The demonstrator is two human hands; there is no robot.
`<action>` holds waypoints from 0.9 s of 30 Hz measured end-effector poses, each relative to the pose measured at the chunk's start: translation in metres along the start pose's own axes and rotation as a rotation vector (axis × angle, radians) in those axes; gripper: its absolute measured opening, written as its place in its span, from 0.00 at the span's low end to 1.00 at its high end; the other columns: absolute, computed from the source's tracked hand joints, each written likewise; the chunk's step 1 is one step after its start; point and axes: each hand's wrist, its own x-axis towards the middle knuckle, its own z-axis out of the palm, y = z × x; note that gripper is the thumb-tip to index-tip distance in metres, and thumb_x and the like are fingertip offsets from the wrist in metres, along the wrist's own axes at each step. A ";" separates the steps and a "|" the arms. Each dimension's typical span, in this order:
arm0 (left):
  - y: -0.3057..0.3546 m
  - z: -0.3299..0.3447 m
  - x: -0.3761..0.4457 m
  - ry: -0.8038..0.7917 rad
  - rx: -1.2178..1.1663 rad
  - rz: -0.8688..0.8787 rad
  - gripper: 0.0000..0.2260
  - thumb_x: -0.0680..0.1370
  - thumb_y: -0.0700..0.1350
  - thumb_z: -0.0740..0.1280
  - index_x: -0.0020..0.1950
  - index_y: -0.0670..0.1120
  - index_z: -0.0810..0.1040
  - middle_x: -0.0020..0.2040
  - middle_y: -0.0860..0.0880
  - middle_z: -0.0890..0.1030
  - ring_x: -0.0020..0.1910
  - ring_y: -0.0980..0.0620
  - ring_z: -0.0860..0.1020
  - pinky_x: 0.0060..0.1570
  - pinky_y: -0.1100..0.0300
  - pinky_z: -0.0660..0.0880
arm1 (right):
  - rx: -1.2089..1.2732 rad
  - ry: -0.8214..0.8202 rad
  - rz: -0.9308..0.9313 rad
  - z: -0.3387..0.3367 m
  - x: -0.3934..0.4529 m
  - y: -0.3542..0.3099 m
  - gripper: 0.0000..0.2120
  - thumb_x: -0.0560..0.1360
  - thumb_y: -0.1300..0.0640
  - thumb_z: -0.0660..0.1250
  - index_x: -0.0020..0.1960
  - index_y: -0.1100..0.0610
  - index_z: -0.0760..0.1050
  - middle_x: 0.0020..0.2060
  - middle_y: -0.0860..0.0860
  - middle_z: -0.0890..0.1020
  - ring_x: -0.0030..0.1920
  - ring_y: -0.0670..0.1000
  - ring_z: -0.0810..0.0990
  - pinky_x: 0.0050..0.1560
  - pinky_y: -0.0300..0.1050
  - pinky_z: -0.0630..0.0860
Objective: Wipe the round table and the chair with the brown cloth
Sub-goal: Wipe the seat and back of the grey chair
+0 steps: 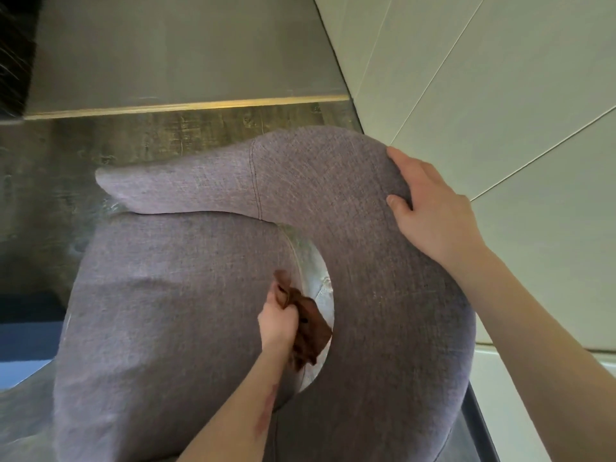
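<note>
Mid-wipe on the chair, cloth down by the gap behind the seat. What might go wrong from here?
1. The brown cloth is bunched in the left hand right over the gap between seat and backrest; it might snag or drop through.
2. Bunched so, it touches little fabric; patches of seat may get missed.
3. The right hand grips the backrest close to the tiled wall; a hard push might knock the chair against it.

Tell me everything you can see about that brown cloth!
The brown cloth is small, soft and crumpled into a bunch, dark like chocolate. The left hand grips its upper part, and the rest hangs down loose. It sits in the gap between the purple-grey fabric seat and the curved backrest of the chair, and seems to touch the seat's rim.
</note>
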 end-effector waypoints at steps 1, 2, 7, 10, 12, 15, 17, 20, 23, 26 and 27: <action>0.006 -0.003 -0.006 0.079 -0.107 -0.019 0.15 0.76 0.35 0.59 0.61 0.42 0.73 0.50 0.40 0.79 0.50 0.45 0.78 0.50 0.60 0.72 | -0.005 0.002 0.001 0.001 0.000 -0.001 0.28 0.79 0.56 0.56 0.75 0.46 0.51 0.73 0.49 0.61 0.67 0.56 0.69 0.62 0.52 0.65; 0.014 -0.005 -0.013 0.110 -0.213 -0.030 0.07 0.76 0.35 0.60 0.51 0.40 0.75 0.43 0.43 0.79 0.42 0.50 0.79 0.42 0.65 0.73 | -0.006 0.001 0.002 0.001 0.001 -0.002 0.28 0.79 0.56 0.56 0.75 0.46 0.51 0.73 0.49 0.61 0.67 0.56 0.69 0.63 0.52 0.65; 0.057 0.001 -0.043 0.079 -0.475 0.252 0.08 0.72 0.38 0.66 0.36 0.49 0.72 0.35 0.53 0.76 0.33 0.62 0.75 0.35 0.69 0.71 | -0.001 0.011 0.019 -0.001 0.000 -0.003 0.28 0.78 0.57 0.58 0.75 0.46 0.53 0.73 0.49 0.63 0.68 0.55 0.67 0.63 0.52 0.65; 0.061 0.010 -0.072 -0.087 -0.520 0.483 0.10 0.70 0.41 0.64 0.50 0.48 0.77 0.46 0.57 0.78 0.44 0.69 0.76 0.49 0.75 0.70 | 0.011 0.023 0.020 -0.001 0.000 -0.004 0.28 0.78 0.57 0.59 0.75 0.46 0.54 0.73 0.50 0.63 0.69 0.55 0.66 0.63 0.52 0.64; 0.047 0.019 -0.085 -0.202 -0.404 0.602 0.15 0.71 0.42 0.63 0.54 0.37 0.77 0.50 0.45 0.81 0.47 0.65 0.77 0.49 0.76 0.69 | 0.018 0.022 0.028 -0.001 0.000 -0.004 0.28 0.77 0.57 0.59 0.75 0.46 0.54 0.73 0.50 0.63 0.69 0.55 0.66 0.63 0.52 0.64; 0.027 0.022 -0.082 -0.318 -0.079 0.711 0.23 0.69 0.48 0.57 0.56 0.33 0.76 0.50 0.36 0.79 0.50 0.45 0.76 0.48 0.63 0.69 | 0.008 0.023 0.032 0.000 0.000 -0.004 0.28 0.78 0.58 0.58 0.74 0.46 0.54 0.73 0.50 0.63 0.69 0.56 0.66 0.64 0.53 0.63; 0.015 0.017 -0.069 -0.358 0.138 0.770 0.26 0.71 0.47 0.55 0.67 0.40 0.70 0.60 0.40 0.78 0.57 0.44 0.74 0.59 0.62 0.65 | -0.010 0.018 0.035 0.001 0.001 -0.005 0.28 0.78 0.57 0.58 0.74 0.46 0.53 0.73 0.50 0.62 0.69 0.56 0.67 0.64 0.54 0.63; -0.007 0.011 -0.047 -0.433 0.187 0.663 0.26 0.75 0.41 0.58 0.74 0.50 0.61 0.69 0.50 0.71 0.64 0.45 0.70 0.63 0.67 0.62 | -0.045 0.014 0.038 0.000 0.001 -0.006 0.28 0.78 0.57 0.57 0.75 0.46 0.52 0.73 0.51 0.62 0.68 0.57 0.67 0.64 0.54 0.64; -0.039 0.000 -0.014 -0.543 0.548 0.424 0.23 0.78 0.45 0.56 0.73 0.51 0.60 0.71 0.48 0.68 0.64 0.47 0.71 0.62 0.59 0.68 | -0.054 -0.006 0.029 0.000 0.001 -0.006 0.28 0.78 0.57 0.56 0.75 0.46 0.51 0.73 0.51 0.62 0.69 0.57 0.67 0.64 0.55 0.64; -0.053 -0.012 0.000 -0.504 0.658 0.198 0.21 0.76 0.40 0.57 0.69 0.52 0.67 0.63 0.43 0.77 0.60 0.42 0.75 0.61 0.51 0.73 | -0.069 0.001 0.017 0.002 0.000 -0.005 0.28 0.79 0.57 0.56 0.75 0.46 0.51 0.73 0.51 0.61 0.69 0.57 0.66 0.64 0.56 0.63; -0.050 -0.014 -0.001 -0.426 0.498 0.129 0.22 0.75 0.38 0.57 0.68 0.50 0.68 0.61 0.41 0.78 0.59 0.41 0.76 0.59 0.51 0.74 | -0.077 0.007 0.020 0.002 0.000 -0.005 0.28 0.79 0.57 0.56 0.75 0.46 0.51 0.73 0.51 0.61 0.69 0.58 0.66 0.64 0.56 0.63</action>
